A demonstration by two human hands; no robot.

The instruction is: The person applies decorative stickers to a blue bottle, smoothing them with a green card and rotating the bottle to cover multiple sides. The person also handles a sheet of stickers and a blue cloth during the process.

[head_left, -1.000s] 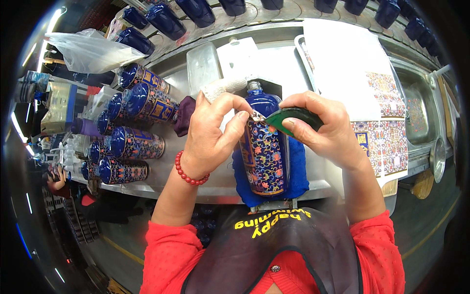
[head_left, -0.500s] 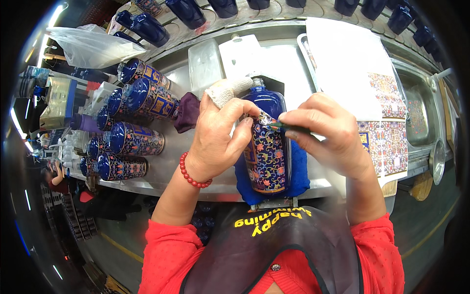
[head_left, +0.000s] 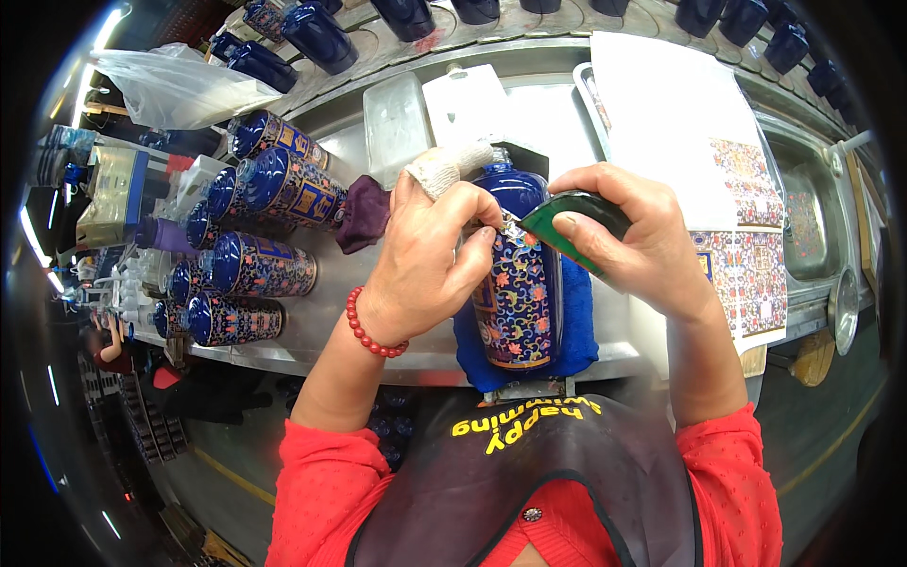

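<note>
A dark blue glass bottle (head_left: 518, 192) lies on a blue cloth pad (head_left: 578, 331), its neck pointing away from me. A colourful floral decal (head_left: 518, 307) covers its body. My left hand (head_left: 425, 236) grips the bottle at its shoulder, thumb and forefinger close together at the decal's upper edge. White knitted covering (head_left: 449, 170) wraps some of its fingers beside the neck. My right hand (head_left: 652, 231) is closed on a flat green scraper (head_left: 581, 231). The scraper's tip touches or nearly touches the decal's upper edge beside my left fingertips.
Several decorated bottles (head_left: 263, 265) lie at the left, near a purple cloth (head_left: 364, 215). Decal sheets (head_left: 746, 274) and white paper (head_left: 652, 123) lie at the right, before a metal sink (head_left: 808, 217). Plain blue bottles (head_left: 319, 36) stand on a slatted conveyor behind.
My right hand has turned the scraper, so its broad green face now shows. My left hand stays nearly in place. The plain bottles on the conveyor have shifted to the right.
</note>
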